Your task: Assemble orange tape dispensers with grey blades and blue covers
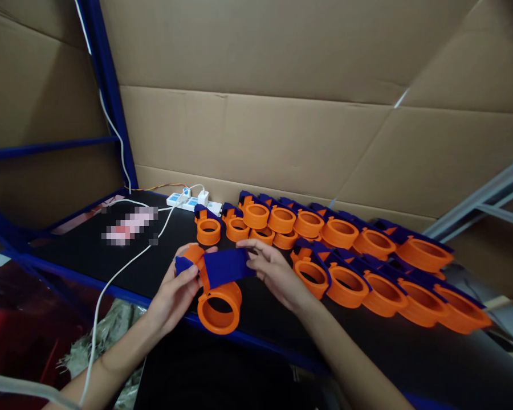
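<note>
Both of my hands hold one orange-and-blue plastic part just above the black table's front edge. Its orange ring hangs toward me and a blue plate lies across the top. My left hand is closed on the part's left end, where a small blue tab shows. My right hand pinches the right edge of the blue plate.
Several matching orange-and-blue parts lie in two rows on the black table, right of and behind my hands. A white power strip with cables sits at the back left. Cardboard walls and a blue rack post close in the space.
</note>
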### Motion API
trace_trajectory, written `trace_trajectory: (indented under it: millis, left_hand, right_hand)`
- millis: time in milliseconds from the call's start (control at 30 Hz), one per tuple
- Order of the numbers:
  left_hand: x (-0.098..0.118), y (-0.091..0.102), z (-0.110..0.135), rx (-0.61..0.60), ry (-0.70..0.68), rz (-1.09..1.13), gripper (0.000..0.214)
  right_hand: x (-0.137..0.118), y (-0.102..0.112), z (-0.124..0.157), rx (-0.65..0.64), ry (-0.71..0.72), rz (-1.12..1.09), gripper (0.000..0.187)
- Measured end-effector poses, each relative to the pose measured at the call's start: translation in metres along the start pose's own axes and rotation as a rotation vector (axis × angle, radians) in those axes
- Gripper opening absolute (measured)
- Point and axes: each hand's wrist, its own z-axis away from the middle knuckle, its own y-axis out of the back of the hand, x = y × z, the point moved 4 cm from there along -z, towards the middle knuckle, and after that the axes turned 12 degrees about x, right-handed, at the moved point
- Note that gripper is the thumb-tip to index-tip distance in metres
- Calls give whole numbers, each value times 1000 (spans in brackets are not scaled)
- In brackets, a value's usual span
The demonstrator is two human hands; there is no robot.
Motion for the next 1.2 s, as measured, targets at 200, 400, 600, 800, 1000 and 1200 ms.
trace_trajectory:
  millis: [200, 400, 600, 800, 1000, 1200]
  left_hand:
    - [-3, 7, 2, 112, -4, -52, 53]
    - [-5, 5, 5, 157, -7, -79, 50]
    - [-11, 3, 8, 152, 47, -83, 47]
    - [-11, -3, 9, 95, -38, -47, 40]
    - [-8, 3, 9, 149, -107, -88, 46]
    - [-7, 7, 13, 177, -210, -144, 45]
  right_hand:
    - [-2, -21, 6, -112, 337, 430, 54]
    - [-13, -26, 16, -210, 537, 663, 57]
    - [-13, -29, 19, -300, 580, 666, 55]
    - [-16, -16, 15, -98, 639, 629, 47]
    - [-19, -25, 18, -98, 637, 602, 43]
    - [-17, -29, 21, -67, 615, 585, 41]
